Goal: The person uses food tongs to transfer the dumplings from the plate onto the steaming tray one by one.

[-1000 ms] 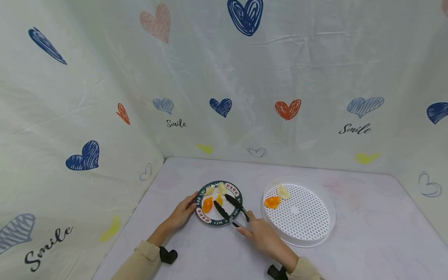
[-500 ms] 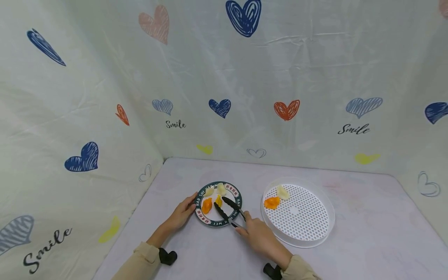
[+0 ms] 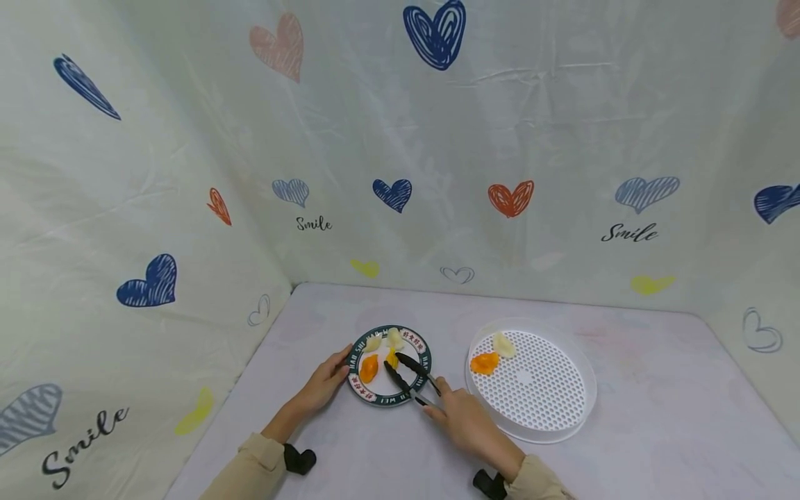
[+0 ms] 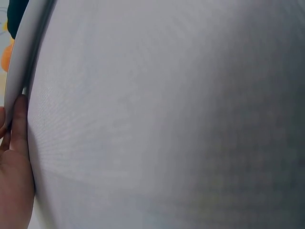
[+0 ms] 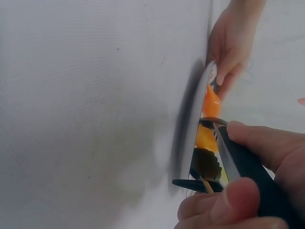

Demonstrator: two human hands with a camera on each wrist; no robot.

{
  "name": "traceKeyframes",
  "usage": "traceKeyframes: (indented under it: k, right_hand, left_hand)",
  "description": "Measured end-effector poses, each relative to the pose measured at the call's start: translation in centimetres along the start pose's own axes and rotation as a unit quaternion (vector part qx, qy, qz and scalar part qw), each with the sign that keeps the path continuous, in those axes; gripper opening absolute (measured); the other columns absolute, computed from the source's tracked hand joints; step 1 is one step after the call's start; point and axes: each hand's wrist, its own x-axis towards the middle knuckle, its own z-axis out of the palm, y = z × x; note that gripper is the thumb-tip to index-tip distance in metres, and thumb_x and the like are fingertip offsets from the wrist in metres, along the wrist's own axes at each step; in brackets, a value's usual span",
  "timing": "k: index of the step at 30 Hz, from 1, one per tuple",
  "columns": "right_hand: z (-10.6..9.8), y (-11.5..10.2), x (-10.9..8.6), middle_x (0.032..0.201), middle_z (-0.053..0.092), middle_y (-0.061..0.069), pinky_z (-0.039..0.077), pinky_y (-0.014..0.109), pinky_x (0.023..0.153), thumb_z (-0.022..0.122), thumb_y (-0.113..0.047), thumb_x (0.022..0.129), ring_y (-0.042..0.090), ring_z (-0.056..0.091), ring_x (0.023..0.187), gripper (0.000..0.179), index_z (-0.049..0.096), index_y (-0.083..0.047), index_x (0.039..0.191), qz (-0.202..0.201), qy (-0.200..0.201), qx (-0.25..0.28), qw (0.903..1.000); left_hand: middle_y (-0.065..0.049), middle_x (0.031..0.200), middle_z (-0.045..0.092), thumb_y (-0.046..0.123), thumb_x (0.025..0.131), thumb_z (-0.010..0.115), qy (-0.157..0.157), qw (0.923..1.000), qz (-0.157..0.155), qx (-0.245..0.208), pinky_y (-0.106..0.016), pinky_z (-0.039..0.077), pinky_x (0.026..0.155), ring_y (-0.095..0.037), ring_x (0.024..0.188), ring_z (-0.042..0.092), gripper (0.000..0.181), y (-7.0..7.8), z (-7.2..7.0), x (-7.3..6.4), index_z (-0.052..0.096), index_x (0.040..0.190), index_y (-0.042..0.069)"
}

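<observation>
My left hand (image 3: 321, 382) grips the left rim of a round plate (image 3: 389, 401) with a green lettered border; in the left wrist view the fingers (image 4: 19, 124) reach under the edge. My right hand (image 3: 469, 420) holds black-tipped tongs (image 3: 412, 364) over the plate. Their tips stand either side of a small yellow piece (image 3: 392, 355); whether both touch it I cannot tell. An orange piece (image 3: 369, 368) and two pale pieces (image 3: 395, 337) also lie on the plate. The right wrist view shows the tongs' dark handle (image 5: 252, 171) between thumb and fingers.
Right of the plate stands a round white tray (image 3: 550, 389) with a perforated bottom. An orange piece (image 3: 485, 363) and a pale piece (image 3: 503, 345) lie at its left side. A heart-printed curtain (image 3: 562, 139) hangs behind the white table (image 3: 650, 417).
The tongs have shifted slightly left and their tips have come closer together around the yellow piece. The left hand stays on the plate's rim.
</observation>
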Motion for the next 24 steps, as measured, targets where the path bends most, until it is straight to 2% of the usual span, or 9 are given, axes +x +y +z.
traceKeyframes:
  k: [3, 7, 9, 12, 17, 21, 24]
  right_hand:
    - [-0.3, 0.1, -0.2, 0.068, 0.057, 0.009, 0.039, 0.025, 0.042, 0.062, -0.038, 0.098, 0.013, 0.045, 0.048, 0.068, 0.045, 0.009, 0.144, 0.003, -0.002, 0.003, 1.0]
    - [-1.0, 0.2, -0.5, 0.088, 0.067, 0.021, 0.041, 0.026, 0.047, 0.062, -0.04, 0.098, 0.014, 0.049, 0.056, 0.068, 0.046, 0.008, 0.144, 0.003, 0.004, -0.001, 1.0]
    - [-1.3, 0.2, -0.6, 0.094, 0.068, 0.024, 0.042, 0.026, 0.047, 0.062, -0.04, 0.098, 0.014, 0.05, 0.057, 0.068, 0.046, 0.008, 0.143, 0.0, 0.007, 0.0, 1.0]
    - [-1.9, 0.3, -0.9, 0.092, 0.068, 0.024, 0.042, 0.026, 0.045, 0.063, -0.041, 0.097, 0.015, 0.05, 0.056, 0.069, 0.047, 0.009, 0.142, -0.003, 0.013, 0.002, 0.9999]
    - [-3.0, 0.6, -1.6, 0.107, 0.067, 0.029, 0.044, 0.027, 0.049, 0.063, -0.044, 0.096, 0.017, 0.051, 0.064, 0.07, 0.048, 0.008, 0.142, 0.002, 0.026, 0.01, 0.9996]
    - [-4.0, 0.9, -2.2, 0.095, 0.068, 0.02, 0.044, 0.028, 0.052, 0.062, -0.045, 0.097, 0.017, 0.051, 0.065, 0.07, 0.048, 0.005, 0.143, 0.012, 0.032, 0.013, 0.9993]
    - [-4.8, 1.2, -2.7, 0.082, 0.063, 0.011, 0.043, 0.028, 0.052, 0.062, -0.044, 0.097, 0.016, 0.049, 0.064, 0.069, 0.047, 0.004, 0.145, 0.02, 0.036, 0.013, 0.999]
  left_hand:
    - [-0.021, 0.158, 0.031, 0.009, 0.106, 0.047, -0.001, 1.0, -0.002, 0.003, -0.051, 0.024, 0.116, -0.038, 0.146, 0.027, 0.053, -0.1, 0.0, 0.0, 0.029, 0.155, 0.0]
    - [-0.021, 0.158, 0.032, 0.01, 0.106, 0.047, -0.003, 1.0, -0.005, 0.005, -0.052, 0.024, 0.116, -0.038, 0.146, 0.027, 0.053, -0.1, 0.0, 0.0, 0.029, 0.155, 0.001]
    - [-0.021, 0.158, 0.032, 0.01, 0.106, 0.047, -0.002, 0.9999, -0.009, 0.004, -0.052, 0.024, 0.117, -0.038, 0.146, 0.027, 0.053, 0.0, 0.0, 0.1, 0.029, 0.155, 0.001]
    - [-0.021, 0.157, 0.032, 0.01, 0.106, 0.047, -0.001, 0.9999, -0.011, 0.004, -0.053, 0.024, 0.116, -0.038, 0.146, 0.027, 0.053, 0.1, -0.1, 0.1, 0.029, 0.155, 0.001]
    - [-0.021, 0.158, 0.031, 0.011, 0.106, 0.047, -0.003, 0.9999, -0.013, 0.006, -0.052, 0.023, 0.116, -0.038, 0.146, 0.027, 0.053, 0.1, -0.1, 0.1, 0.029, 0.155, 0.001]
    - [-0.021, 0.158, 0.032, 0.012, 0.106, 0.047, -0.002, 0.9999, -0.014, 0.006, -0.051, 0.024, 0.117, -0.038, 0.146, 0.027, 0.053, 0.0, 0.0, 0.2, 0.029, 0.156, 0.002]
    - [-0.021, 0.158, 0.032, 0.012, 0.106, 0.047, -0.002, 0.9998, -0.017, 0.004, -0.052, 0.024, 0.117, -0.038, 0.146, 0.027, 0.054, -0.1, 0.0, 0.2, 0.029, 0.156, 0.002]
